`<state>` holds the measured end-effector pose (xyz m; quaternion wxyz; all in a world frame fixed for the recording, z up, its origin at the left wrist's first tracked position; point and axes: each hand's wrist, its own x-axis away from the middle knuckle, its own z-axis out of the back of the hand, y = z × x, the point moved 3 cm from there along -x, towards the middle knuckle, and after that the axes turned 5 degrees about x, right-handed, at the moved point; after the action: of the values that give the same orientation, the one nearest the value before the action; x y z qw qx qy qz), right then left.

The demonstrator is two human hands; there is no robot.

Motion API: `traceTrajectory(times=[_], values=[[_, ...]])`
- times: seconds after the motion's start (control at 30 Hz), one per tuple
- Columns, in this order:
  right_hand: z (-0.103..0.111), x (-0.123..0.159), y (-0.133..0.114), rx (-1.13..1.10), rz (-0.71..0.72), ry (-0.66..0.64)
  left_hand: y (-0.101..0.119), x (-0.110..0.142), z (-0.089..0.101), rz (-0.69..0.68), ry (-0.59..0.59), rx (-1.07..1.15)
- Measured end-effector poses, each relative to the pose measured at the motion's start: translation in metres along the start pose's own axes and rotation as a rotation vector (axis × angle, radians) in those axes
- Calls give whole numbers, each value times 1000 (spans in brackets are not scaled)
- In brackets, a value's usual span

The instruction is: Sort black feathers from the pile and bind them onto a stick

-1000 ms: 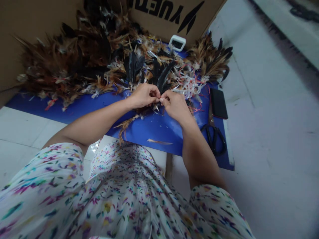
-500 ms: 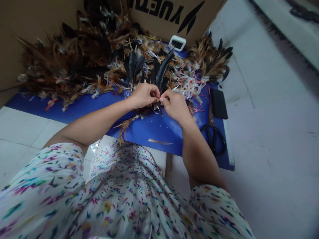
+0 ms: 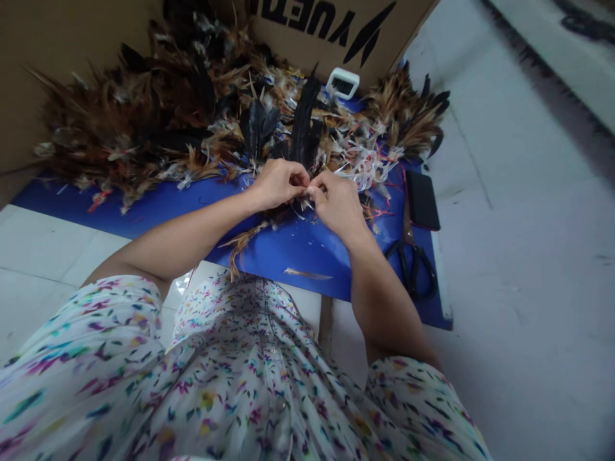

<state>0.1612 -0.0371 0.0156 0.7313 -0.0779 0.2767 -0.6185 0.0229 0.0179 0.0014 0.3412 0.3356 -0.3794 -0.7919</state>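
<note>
My left hand [image 3: 277, 184] and my right hand [image 3: 336, 202] meet over a blue mat [image 3: 288, 246], fingers pinched together on the quill end of a small bundle of black feathers [image 3: 302, 121]. The bundle stands up and away from my hands, its tips reaching towards the cardboard box. Brown feathers [image 3: 245, 240] stick out below my left hand. A large heap of brown and black feathers [image 3: 144, 121] lies on the mat behind the hands.
Black scissors [image 3: 414, 269] and a dark phone [image 3: 421, 200] lie on the mat's right side. White and red ties [image 3: 368, 165] are tangled right of my hands. A small white device [image 3: 342, 83] sits by a printed cardboard box [image 3: 331, 29]. Pale tiled floor [image 3: 519, 224] surrounds the mat.
The black feather bundle has swung from leaning right to standing nearly upright. Both hands have stayed in the same spot, pinched together.
</note>
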Motion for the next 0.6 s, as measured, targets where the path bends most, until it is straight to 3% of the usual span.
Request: traceTrajectory(times=[0.4,0.6], values=[[-5,6,-3,207,98,96,-6,-2,-3,-60,30,120],[2,5,-5,92,106,94,-7,-4,-1,-61,47,176]])
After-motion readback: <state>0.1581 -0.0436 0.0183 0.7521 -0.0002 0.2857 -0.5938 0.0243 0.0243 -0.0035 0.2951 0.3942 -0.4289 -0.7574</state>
